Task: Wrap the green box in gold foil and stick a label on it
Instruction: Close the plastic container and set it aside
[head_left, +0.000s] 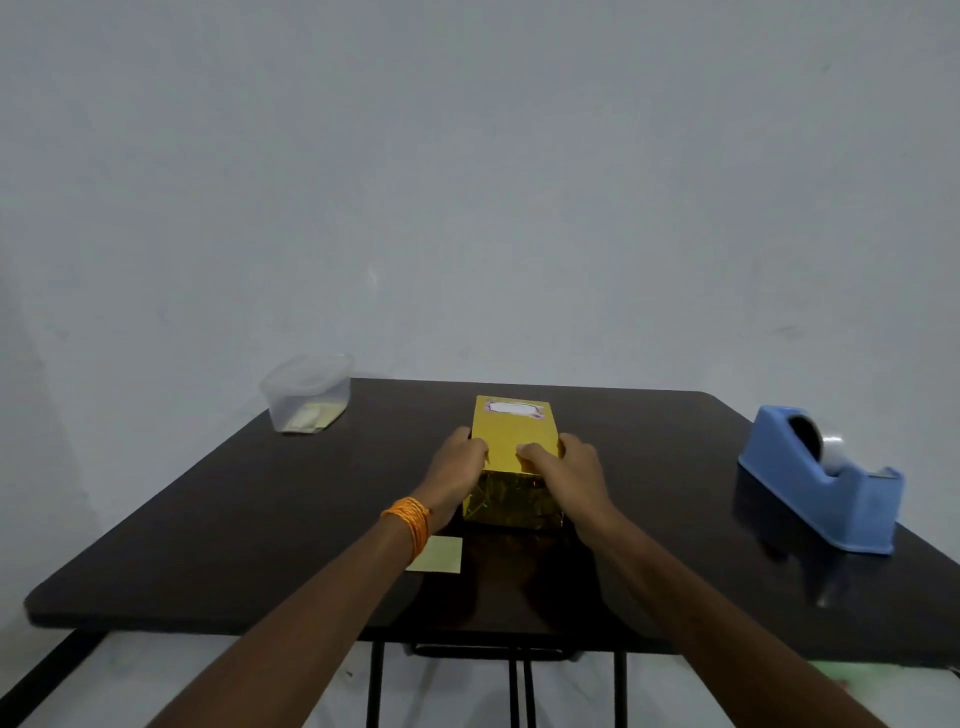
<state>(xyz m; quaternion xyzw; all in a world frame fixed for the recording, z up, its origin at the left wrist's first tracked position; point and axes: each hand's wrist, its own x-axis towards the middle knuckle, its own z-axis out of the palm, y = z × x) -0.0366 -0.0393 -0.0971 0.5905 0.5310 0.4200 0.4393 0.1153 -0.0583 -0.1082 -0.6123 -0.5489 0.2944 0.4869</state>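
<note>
Firm hold: the left hand (460, 467) and right hand (563, 470) grip the gold box (514, 431) at the table (260, 519) centre, fingers curled over its top. The label (513, 408) sits at the top's far end.

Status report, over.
Left hand, right hand grip gold foil-wrapped box. White label stuck on top. Yellow paper slip beside left wrist, not obstructing.
</note>
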